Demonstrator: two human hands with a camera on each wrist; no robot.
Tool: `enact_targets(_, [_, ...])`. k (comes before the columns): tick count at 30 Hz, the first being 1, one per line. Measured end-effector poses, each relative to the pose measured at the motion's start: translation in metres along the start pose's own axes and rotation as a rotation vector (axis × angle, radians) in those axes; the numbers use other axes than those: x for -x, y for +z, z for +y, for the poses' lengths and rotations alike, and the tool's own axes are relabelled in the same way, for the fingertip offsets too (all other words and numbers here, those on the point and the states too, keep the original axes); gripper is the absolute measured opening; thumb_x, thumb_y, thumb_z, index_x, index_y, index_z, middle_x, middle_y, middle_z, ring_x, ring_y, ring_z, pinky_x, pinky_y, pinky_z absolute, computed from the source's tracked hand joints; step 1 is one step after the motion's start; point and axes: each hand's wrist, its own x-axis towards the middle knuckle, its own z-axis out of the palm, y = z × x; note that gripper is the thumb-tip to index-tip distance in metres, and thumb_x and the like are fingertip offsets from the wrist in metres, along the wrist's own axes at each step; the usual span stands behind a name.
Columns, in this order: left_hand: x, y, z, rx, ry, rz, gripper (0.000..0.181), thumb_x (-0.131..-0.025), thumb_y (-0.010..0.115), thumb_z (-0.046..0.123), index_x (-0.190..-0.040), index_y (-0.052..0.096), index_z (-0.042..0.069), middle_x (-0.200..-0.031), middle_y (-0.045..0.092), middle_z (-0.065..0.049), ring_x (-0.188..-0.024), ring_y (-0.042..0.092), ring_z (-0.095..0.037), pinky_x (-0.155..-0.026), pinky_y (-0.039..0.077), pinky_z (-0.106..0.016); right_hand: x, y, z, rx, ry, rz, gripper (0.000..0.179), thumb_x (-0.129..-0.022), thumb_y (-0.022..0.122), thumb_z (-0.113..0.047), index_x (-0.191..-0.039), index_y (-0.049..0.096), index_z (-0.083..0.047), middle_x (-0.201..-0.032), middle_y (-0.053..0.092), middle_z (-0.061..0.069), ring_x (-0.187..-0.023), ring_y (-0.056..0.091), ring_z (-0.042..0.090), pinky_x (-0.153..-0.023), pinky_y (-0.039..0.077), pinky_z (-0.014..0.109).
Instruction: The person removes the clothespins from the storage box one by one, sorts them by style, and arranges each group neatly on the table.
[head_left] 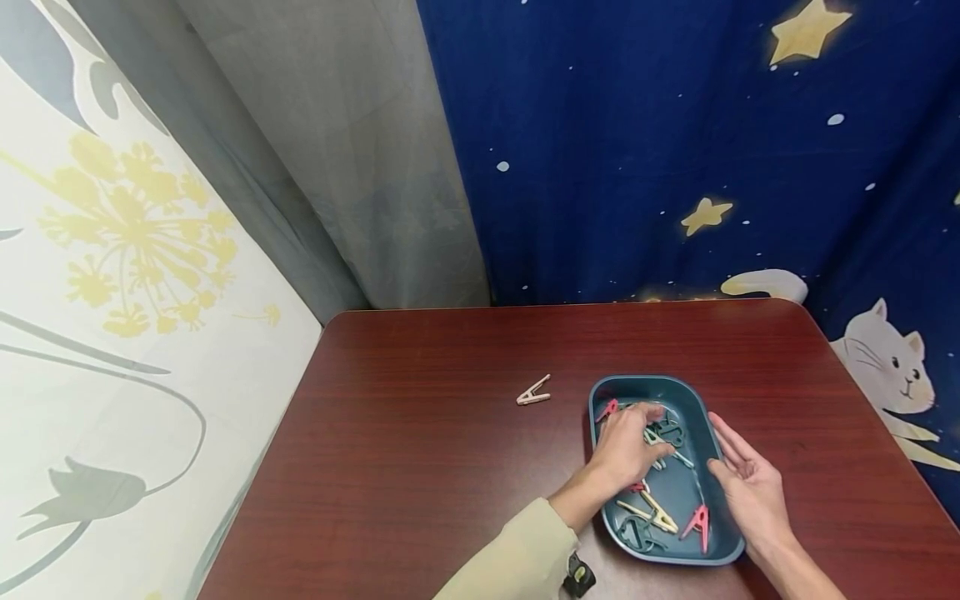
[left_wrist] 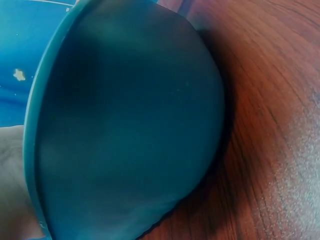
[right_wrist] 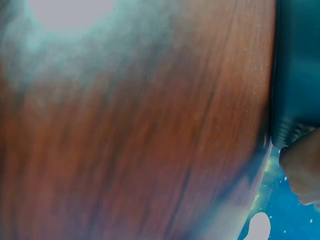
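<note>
A dark teal tray (head_left: 708, 542) stands on the table, holding several clothespins. My left hand (head_left: 628, 442) reaches into it, thumb and fingers apart above pale and green clothespins (head_left: 670, 431); the palm hides some. At the tray's right side my right hand (head_left: 753, 492) holds the wall, thumb at the rim and fingers outside. Near the tray's front lie a pink clothespin (head_left: 697, 525), a cream clothespin (head_left: 660, 515) and green ones (head_left: 637, 533). The left wrist view is filled by the tray's outer wall (left_wrist: 130, 120); in the right wrist view, fingers (right_wrist: 302, 170) show beside the tray.
A single pale clothespin (head_left: 533, 392) lies on the reddish-brown table (head_left: 420, 450), left of the tray. Behind the table hang a grey curtain (head_left: 352, 150) and a blue starry curtain (head_left: 622, 150). A white patterned panel (head_left: 150, 400) borders the left side.
</note>
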Motion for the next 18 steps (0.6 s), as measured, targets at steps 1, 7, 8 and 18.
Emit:
enact_targets(1, [-0.0002,0.0004,-0.0002,-0.007,0.001,-0.001,0.052,-0.084,0.093,0.026,-0.132,0.074,0.018,-0.12,0.076,0.014,-0.118,0.064,0.002,-0.1,0.047,-0.016,-0.0001,0.0002,0.0002,-0.003,-0.004,-0.001,0.066,-0.101,0.056,0.01,-0.163,0.039,-0.005,-0.155,0.043,0.002,-0.114,0.058,-0.018,-0.085,0.052,0.009])
enact_targets(7, [-0.0015,0.0027,-0.0013,-0.04,-0.002,-0.014,0.049,-0.082,0.094,0.024,-0.127,0.075,0.018,-0.116,0.076,0.014,-0.114,0.066,0.001,-0.098,0.049,-0.019,-0.0001,0.0007,0.001,-0.037,-0.022,-0.01,0.065,-0.101,0.055,0.011,-0.163,0.039,-0.003,-0.153,0.047,-0.003,-0.115,0.059,-0.017,-0.085,0.053,0.01])
enact_targets(8, [-0.0018,0.003,-0.0015,-0.048,-0.004,-0.018,0.049,-0.082,0.094,0.023,-0.127,0.075,0.019,-0.116,0.076,0.015,-0.114,0.065,0.001,-0.098,0.049,-0.02,0.0001,0.0007,0.001,-0.033,-0.022,-0.01,0.065,-0.101,0.055,0.011,-0.163,0.039,-0.003,-0.153,0.047,-0.004,-0.115,0.058,-0.017,-0.084,0.053,0.01])
enact_targets(18, [-0.0028,0.0068,-0.0025,-0.161,0.023,-0.076,0.045,-0.081,0.095,0.023,-0.121,0.074,0.025,-0.11,0.074,0.019,-0.109,0.064,0.002,-0.093,0.048,-0.019,0.0011,0.0018,-0.0031,0.034,0.004,0.004,0.066,-0.102,0.057,0.006,-0.164,0.04,-0.009,-0.158,0.042,0.007,-0.113,0.057,-0.02,-0.086,0.052,0.009])
